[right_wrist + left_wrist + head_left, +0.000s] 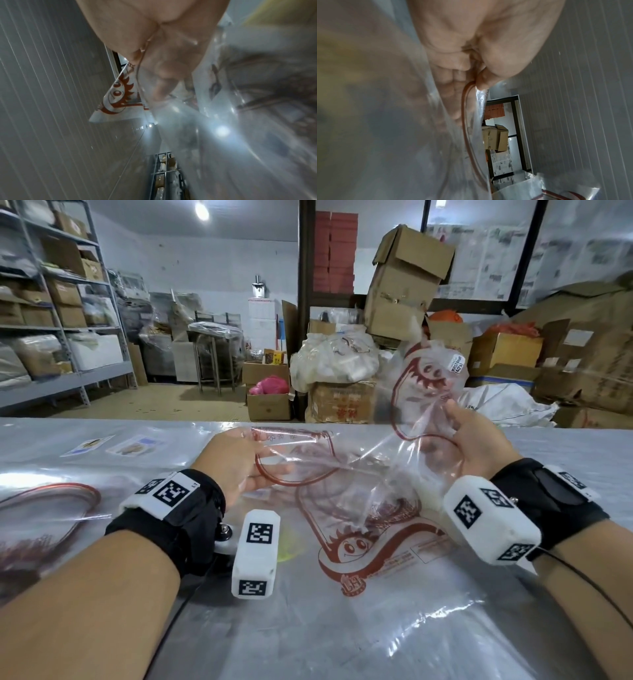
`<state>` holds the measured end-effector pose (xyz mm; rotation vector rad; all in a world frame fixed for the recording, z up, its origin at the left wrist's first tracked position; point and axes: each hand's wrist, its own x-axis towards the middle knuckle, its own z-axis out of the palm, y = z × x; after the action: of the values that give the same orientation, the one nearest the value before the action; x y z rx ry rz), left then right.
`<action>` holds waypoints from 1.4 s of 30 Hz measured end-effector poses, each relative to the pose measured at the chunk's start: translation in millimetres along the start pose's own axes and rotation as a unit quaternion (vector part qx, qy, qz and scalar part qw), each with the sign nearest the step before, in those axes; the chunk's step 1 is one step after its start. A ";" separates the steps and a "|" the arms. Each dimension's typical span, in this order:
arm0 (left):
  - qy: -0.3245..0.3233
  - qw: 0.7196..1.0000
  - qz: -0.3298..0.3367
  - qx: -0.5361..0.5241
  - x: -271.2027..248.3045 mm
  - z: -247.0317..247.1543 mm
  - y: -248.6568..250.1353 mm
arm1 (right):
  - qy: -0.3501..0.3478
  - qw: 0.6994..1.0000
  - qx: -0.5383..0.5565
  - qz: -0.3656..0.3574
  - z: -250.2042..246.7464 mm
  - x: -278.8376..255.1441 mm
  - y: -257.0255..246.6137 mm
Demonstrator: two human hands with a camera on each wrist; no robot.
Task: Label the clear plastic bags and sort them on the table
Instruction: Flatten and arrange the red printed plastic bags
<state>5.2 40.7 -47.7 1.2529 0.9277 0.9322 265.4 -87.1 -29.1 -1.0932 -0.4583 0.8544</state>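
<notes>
- Your left hand [236, 463] pinches one end of a clear plastic bag [346, 460] with red print, thumb against fingers, held just above the table [565, 446]
- Your right hand [469, 446] grips the bag's other end, raised higher, fingers curled round the film
- A white label [457, 363] sticks near the bag's lifted top corner
- More printed bags [370, 546] lie flat on the table beneath your hands, another pile [48, 508] to your left
</notes>
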 end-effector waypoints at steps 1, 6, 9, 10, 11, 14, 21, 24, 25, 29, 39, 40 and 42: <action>0.003 1.000 0.001 0.003 -0.5 0.3 0.0 | -0.016 1.000 0.012 0.008 -0.9 0.6 -1.7; 0.012 1.000 0.002 0.015 -1.2 0.6 0.1 | -0.060 0.993 0.097 0.020 -0.6 0.0 -4.4; 0.019 1.000 0.003 0.015 -1.7 -0.7 1.2 | -0.055 0.984 0.169 0.006 -6.9 3.0 -9.9; 0.022 1.000 0.002 0.012 -1.5 -1.0 1.5 | -0.049 0.983 0.180 -0.001 -8.1 3.5 -11.0; 0.023 1.000 0.000 0.011 -1.0 -1.2 1.3 | -0.045 0.982 0.183 -0.006 -8.4 4.3 -10.8; 0.024 1.000 0.005 0.009 1.6 -2.5 -0.6 | -0.037 0.986 0.163 -0.027 -1.4 -2.3 -7.8; 0.063 0.998 0.015 0.016 10.4 -14.0 -2.2 | 0.060 0.985 0.141 -0.078 -13.4 5.9 -14.9; 0.075 0.997 0.021 0.005 9.4 -14.8 -1.2 | 0.066 0.993 0.043 -0.086 -9.5 4.1 -10.8; 0.060 0.998 0.020 -0.012 7.1 -12.8 -0.1 | 0.050 0.995 0.034 -0.074 -6.2 0.5 -8.2; -0.044 0.996 0.004 -0.079 0.1 -2.3 2.7 | -0.002 0.998 -0.061 -0.020 1.3 -0.3 7.5; -0.167 0.983 -0.045 -0.063 -6.0 3.2 6.3 | -0.090 0.960 -0.256 -0.076 17.2 -12.3 25.3; -0.175 0.983 -0.040 -0.044 -8.1 4.3 6.3 | -0.105 0.960 -0.247 -0.077 17.2 -13.5 25.4; -0.179 0.983 -0.031 -0.022 -9.3 5.0 2.9 | -0.131 0.953 -0.259 -0.081 19.0 -16.6 25.7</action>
<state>6.5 30.6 -43.9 1.2927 0.6540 0.6469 232.4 -84.1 -43.3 -1.4013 -1.0245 0.7528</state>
